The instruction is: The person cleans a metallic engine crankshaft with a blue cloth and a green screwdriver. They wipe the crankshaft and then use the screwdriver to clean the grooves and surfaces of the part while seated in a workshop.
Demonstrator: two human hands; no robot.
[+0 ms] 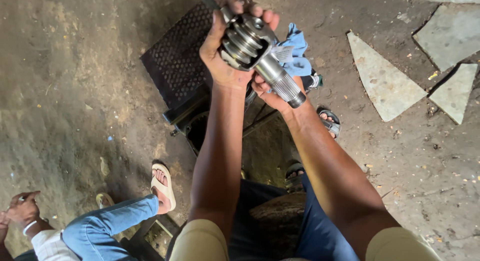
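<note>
I hold up a heavy steel drive joint (255,48) with a ribbed round head and a splined shaft pointing down to the right. My left hand (220,56) wraps around the wide head from the left, fingers curled over its top. Under the shaft sits my right hand (267,93), mostly hidden, gripping the joint together with a blue cloth (297,53) that bunches out to the right of the shaft.
A dark perforated metal plate (175,56) and a black frame (192,111) stand on the dirt floor below my hands. Pale broken stone slabs (385,81) lie at the right. Another person's jeans leg and sandalled foot (162,188) are at lower left.
</note>
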